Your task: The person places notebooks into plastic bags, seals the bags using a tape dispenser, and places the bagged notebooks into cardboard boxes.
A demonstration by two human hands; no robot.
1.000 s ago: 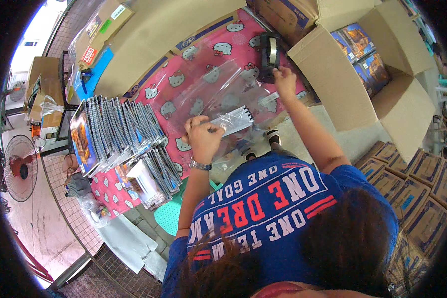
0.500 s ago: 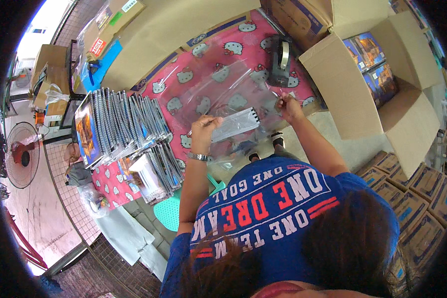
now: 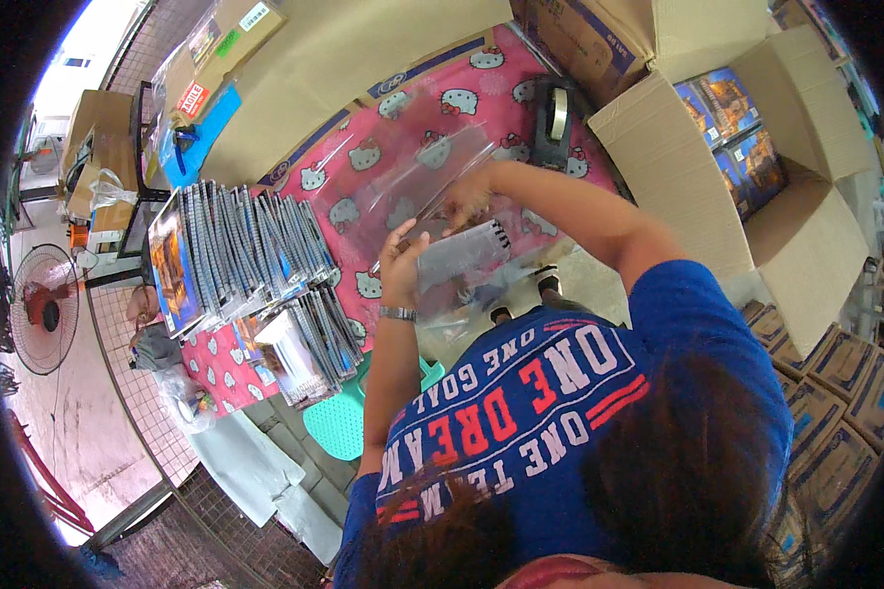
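Observation:
A white spiral notebook (image 3: 464, 253) with black coils at its right end lies seen nearly edge-on, in or against a clear plastic bag (image 3: 442, 294). My left hand (image 3: 403, 257) grips its left end. Across the front of my body my right arm reaches left, and my right hand (image 3: 469, 199) hovers just beyond the notebook, close to my left fingers and over loose clear plastic. Motion smears the right fingers, so I cannot tell whether they hold the plastic. More clear plastic sheets (image 3: 432, 172) lie flat on the pink patterned tabletop (image 3: 363, 152).
Stacks of spiral notebooks (image 3: 246, 245) stand left of my hands. A black tape dispenser (image 3: 554, 128) sits at the far right. An open carton (image 3: 673, 177) with packed notebooks is on the right, above several closed cartons (image 3: 825, 402). A turquoise stool (image 3: 334, 422) is below the table.
My right hand has moved left from the bag's right side, across the notebook to near my left hand. The left hand still holds the notebook, almost in the same place.

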